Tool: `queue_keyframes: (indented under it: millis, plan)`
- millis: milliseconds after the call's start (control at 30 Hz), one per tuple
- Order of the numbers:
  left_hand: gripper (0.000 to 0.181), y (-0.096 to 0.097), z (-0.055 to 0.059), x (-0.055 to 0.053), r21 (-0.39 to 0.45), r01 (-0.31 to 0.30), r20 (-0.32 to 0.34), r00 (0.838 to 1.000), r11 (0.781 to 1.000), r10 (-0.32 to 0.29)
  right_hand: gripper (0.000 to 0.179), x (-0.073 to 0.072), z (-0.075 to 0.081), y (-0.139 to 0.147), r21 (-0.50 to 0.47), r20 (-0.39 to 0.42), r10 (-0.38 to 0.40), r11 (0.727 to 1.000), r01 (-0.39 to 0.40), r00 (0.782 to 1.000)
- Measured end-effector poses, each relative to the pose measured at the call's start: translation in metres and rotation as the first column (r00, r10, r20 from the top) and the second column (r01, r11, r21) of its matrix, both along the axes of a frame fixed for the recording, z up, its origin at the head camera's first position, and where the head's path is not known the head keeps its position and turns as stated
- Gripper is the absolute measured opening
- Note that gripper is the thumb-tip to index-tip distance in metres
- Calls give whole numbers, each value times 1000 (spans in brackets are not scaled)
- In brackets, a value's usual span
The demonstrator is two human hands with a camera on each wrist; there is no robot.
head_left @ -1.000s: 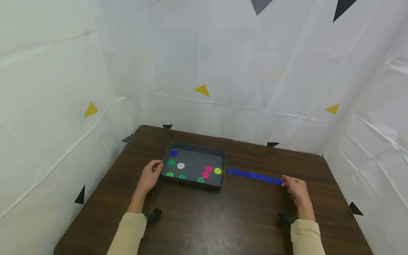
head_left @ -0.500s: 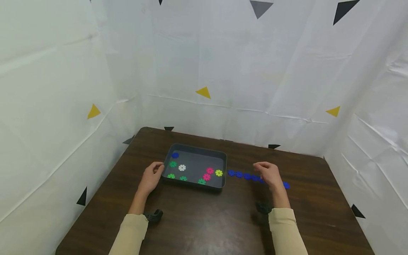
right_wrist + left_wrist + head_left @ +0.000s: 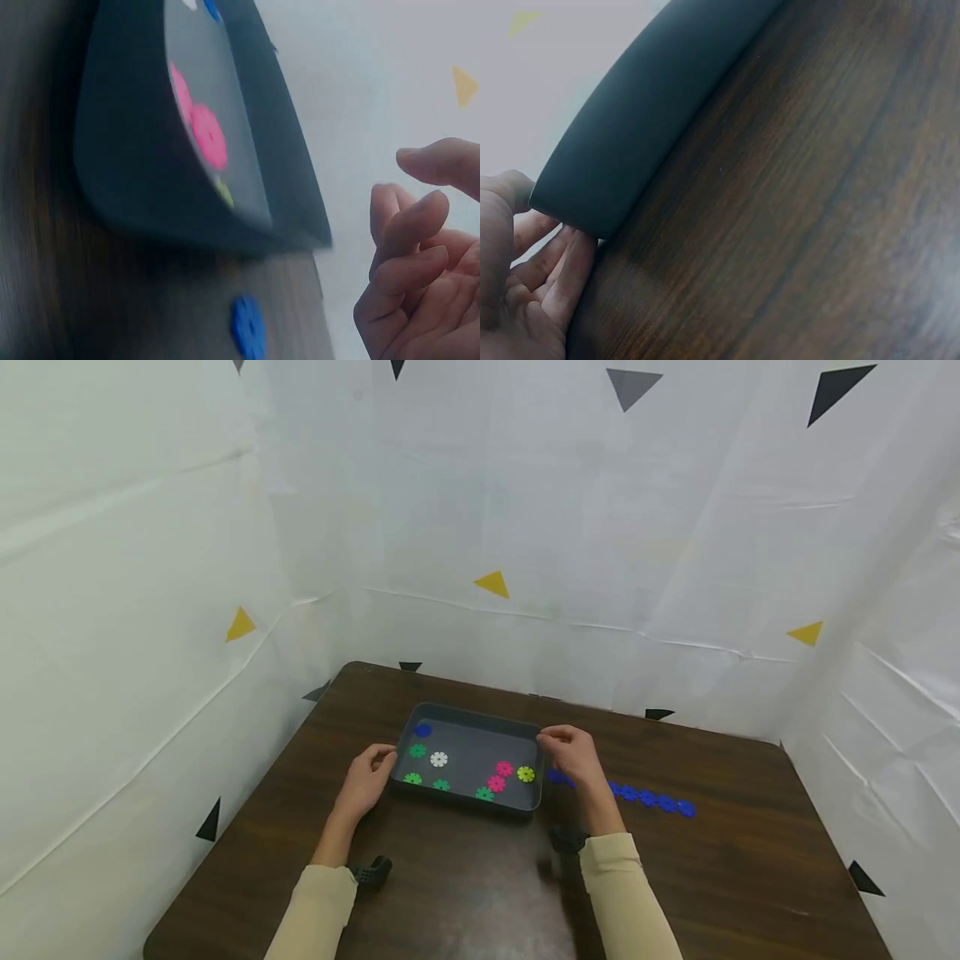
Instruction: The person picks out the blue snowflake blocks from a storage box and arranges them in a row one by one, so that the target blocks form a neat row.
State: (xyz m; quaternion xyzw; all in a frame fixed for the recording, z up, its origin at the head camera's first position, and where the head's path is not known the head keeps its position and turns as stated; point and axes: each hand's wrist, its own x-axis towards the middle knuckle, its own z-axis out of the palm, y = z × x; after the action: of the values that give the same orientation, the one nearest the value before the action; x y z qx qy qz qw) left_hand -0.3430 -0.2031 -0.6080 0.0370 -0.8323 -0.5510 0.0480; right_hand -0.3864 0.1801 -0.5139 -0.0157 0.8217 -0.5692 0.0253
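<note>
A dark grey tray [image 3: 472,739] lies on the table, holding flower-shaped notched discs: green, pink, a white disc [image 3: 438,759], a yellow disc [image 3: 526,774] and a blue disc [image 3: 423,730]. My left hand [image 3: 365,783] grips the tray's left edge, thumb by the rim and fingers against the outer wall in the left wrist view. Beside the right rim is my right hand [image 3: 576,755]; the right wrist view shows its thumb apart from loosely bent fingers [image 3: 409,225], nothing between them. A row of blue discs [image 3: 647,797] runs rightward from the tray, partly hidden by the right hand and forearm.
The brown wooden table [image 3: 465,877] meets white sheets [image 3: 570,510] with yellow, grey and black triangles at the back and sides. Dark wrist devices sit at both sleeves.
My right hand has let go of the far right end of the blue row and moved left to the tray's right rim. My left hand stays at the tray's left edge.
</note>
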Motion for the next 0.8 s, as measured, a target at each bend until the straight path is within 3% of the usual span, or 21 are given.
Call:
queue_keyframes:
  millis: [267, 433, 633, 800]
  plan:
    - [44, 0, 0, 0, 0, 1, 8, 1000, 1000, -1, 41, -11, -11, -59, 64, -12, 111, 992, -110, 994]
    - [45, -3, 1, 2, -2, -5, 12, 1000, 1000, 5, 40, -14, -20, -102, 24, 16, 158, 987, -158, 987]
    - [44, -3, 3, 6, 6, 4, 20, 1000, 1000, -4, 35, -14, -30, -142, -50, 20, 123, 991, -121, 992]
    - [43, 0, 1, 7, 7, -1, 12, 1000, 1000, 1, 40, -16, -38, -167, -35, 43, 147, 989, -146, 988]
